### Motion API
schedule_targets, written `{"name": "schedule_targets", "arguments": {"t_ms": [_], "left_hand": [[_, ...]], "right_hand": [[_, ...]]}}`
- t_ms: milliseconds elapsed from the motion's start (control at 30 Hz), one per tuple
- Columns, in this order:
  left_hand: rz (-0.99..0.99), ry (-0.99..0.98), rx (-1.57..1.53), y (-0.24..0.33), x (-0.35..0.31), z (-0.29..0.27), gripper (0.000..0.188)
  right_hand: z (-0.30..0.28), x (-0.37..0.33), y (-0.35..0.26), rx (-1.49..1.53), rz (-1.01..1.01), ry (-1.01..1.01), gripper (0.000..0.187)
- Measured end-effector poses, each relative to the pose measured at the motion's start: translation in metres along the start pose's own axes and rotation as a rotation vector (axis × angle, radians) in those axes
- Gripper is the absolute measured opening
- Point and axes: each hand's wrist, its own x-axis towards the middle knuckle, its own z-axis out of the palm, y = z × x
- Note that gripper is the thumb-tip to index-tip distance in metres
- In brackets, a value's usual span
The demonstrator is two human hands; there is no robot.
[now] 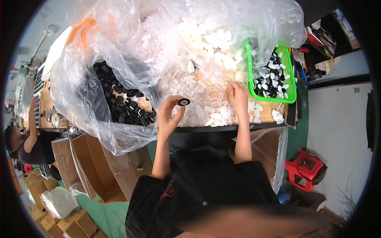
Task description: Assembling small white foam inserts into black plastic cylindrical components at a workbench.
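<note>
My left hand (169, 116) pinches a small black oval ring piece (183, 102) with a pale centre between thumb and fingers, above the table's near edge. My right hand (238, 99) is at the right side of a pile of clear oval rings (216, 95); its fingertips are drawn together, and anything between them is too small to make out. Several white oval pieces (216, 117) lie between my hands near the edge. Black plastic parts (137, 113) fill an opened clear bag left of my left hand.
A green basket (294, 93) of black and white pieces stands at the right. Clear plastic bags (73, 85) drape over the table. Below are cardboard boxes (97, 166) at left and a red stool (305, 168) at right. Another person (35, 144) works at far left.
</note>
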Motion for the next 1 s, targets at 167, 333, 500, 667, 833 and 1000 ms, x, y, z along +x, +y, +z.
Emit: {"name": "schedule_targets", "arguments": {"t_ms": [167, 333, 500, 667, 833, 1000], "left_hand": [[-0.004, 0.006, -0.038, 0.0, 0.001, 0.003, 0.03], [0.045, -0.042, -0.011, 0.001, 0.001, 0.004, 0.032], [0.098, -0.049, -0.026, 0.004, 0.007, 0.013, 0.03], [0.138, -0.062, 0.137, 0.013, 0.01, 0.014, 0.03], [0.145, -0.066, 0.228, 0.019, 0.009, 0.019, 0.03], [0.223, -0.038, 0.275, 0.023, 0.012, 0.032, 0.03]], "right_hand": [[0.016, 0.003, -0.023, 0.07, -0.111, -0.129, 0.01], [0.042, 0.005, -0.042, 0.024, -0.313, -0.141, 0.011], [0.046, 0.008, -0.038, -0.165, -0.386, -0.068, 0.014], [0.007, 0.0, -0.078, 0.365, -0.093, -0.067, 0.016], [-0.018, -0.015, -0.114, 0.518, -0.386, -0.007, 0.025], [-0.019, -0.014, -0.113, 0.398, -0.475, 0.014, 0.023]]}}
